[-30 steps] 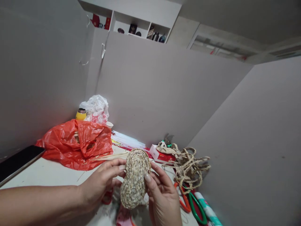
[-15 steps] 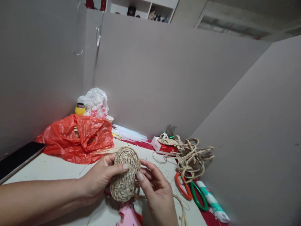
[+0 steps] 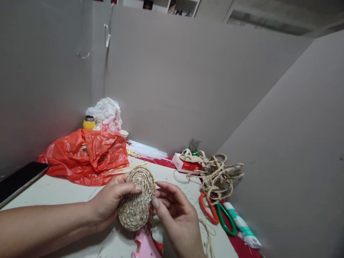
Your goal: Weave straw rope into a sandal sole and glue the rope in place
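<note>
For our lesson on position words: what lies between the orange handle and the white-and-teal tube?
In the head view, the green handle lies between the orange handle and the white-and-teal tube.

On the table [image 3: 166, 175], the woven piece [image 3: 137, 204] was held by the left hand [image 3: 111, 200], just left of the right hand [image 3: 177, 218]. Beyond the left hand a plastic bag [image 3: 67, 157] was spread, with a jar [image 3: 89, 123] and a second bag [image 3: 107, 113] set behind it; a phone [image 3: 21, 181] was placed farther left. Beyond the right hand, cord [image 3: 217, 175] was heaped beside and partly over a box [image 3: 185, 165]. Right of that hand, nearer than the cord, handles [image 3: 214, 219] were laid, then a tube [image 3: 243, 224].
</note>
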The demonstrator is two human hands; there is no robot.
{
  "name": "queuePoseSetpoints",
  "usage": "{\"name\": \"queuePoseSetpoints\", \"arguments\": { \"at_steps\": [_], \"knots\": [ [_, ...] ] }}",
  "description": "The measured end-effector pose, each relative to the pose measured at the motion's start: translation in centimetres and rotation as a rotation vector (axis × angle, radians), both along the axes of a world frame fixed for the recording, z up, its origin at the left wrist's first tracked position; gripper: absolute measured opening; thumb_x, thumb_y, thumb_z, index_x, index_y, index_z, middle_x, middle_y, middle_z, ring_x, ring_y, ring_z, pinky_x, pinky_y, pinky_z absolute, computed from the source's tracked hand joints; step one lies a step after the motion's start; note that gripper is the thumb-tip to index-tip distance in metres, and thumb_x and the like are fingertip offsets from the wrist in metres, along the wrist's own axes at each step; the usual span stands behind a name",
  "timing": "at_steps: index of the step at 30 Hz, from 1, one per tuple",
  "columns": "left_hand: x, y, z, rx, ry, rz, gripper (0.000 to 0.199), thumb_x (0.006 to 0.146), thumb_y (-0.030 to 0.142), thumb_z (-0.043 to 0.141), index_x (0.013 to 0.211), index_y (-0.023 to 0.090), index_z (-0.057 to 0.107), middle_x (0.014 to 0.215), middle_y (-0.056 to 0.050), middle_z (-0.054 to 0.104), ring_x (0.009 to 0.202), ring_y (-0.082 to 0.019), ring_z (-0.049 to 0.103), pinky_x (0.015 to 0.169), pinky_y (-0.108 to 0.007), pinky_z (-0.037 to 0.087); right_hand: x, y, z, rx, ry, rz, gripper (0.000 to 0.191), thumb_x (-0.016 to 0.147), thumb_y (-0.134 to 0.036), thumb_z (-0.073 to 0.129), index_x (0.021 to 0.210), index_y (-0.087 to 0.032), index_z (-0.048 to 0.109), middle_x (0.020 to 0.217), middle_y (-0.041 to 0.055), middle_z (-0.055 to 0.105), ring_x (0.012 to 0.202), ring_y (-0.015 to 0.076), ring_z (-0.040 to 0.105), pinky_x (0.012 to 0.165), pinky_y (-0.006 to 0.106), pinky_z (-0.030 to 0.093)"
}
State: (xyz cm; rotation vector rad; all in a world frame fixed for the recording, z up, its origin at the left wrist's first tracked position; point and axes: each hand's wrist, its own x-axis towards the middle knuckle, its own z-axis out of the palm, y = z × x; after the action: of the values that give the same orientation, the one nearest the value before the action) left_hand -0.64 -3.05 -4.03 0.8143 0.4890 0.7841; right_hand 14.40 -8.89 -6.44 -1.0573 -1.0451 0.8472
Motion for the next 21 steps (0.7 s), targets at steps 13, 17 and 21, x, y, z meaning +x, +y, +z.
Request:
{"name": "queuePoseSetpoints", "arguments": {
  "at_steps": [13,17,21],
  "knots": [
    [-0.2,-0.1,0.1,-0.045,-0.094,-0.104,0.017,0.076,0.013,0.056,0.085,0.009,0.069,0.075,-0.011,0.072,0.062,-0.021,0.068,0.063,-0.032,0.053,-0.5,-0.5,0.9,-0.045,0.122,0.042,0.022,0.072,-0.03,0.076,0.087,-0.018,0.066,0.064,-0.0015,0.063,0.049,0.0101,0.059,0.046,0.019,0.046],
    [-0.2,-0.2,0.0,-0.07,-0.108,-0.065,0.015,0.073,0.011,0.059,0.084,0.01,0.069,0.073,-0.009,0.071,0.062,-0.018,0.066,0.061,-0.028,0.052,-0.6,-0.6,1.1,-0.053,0.102,0.038,0.022,0.072,-0.032,0.076,0.085,-0.018,0.066,0.066,-0.0009,0.062,0.05,0.0103,0.058,0.048,0.02,0.049],
    [-0.2,-0.3,0.1,-0.057,-0.079,-0.069,0.014,0.072,0.014,0.061,0.083,0.01,0.068,0.071,-0.009,0.07,0.06,-0.019,0.065,0.061,-0.032,0.052,-0.8,-0.7,0.9,-0.023,0.035,0.008,0.021,0.073,-0.032,0.075,0.086,-0.018,0.067,0.068,0.0006,0.064,0.052,0.0113,0.058,0.048,0.021,0.049]
  ]
}}
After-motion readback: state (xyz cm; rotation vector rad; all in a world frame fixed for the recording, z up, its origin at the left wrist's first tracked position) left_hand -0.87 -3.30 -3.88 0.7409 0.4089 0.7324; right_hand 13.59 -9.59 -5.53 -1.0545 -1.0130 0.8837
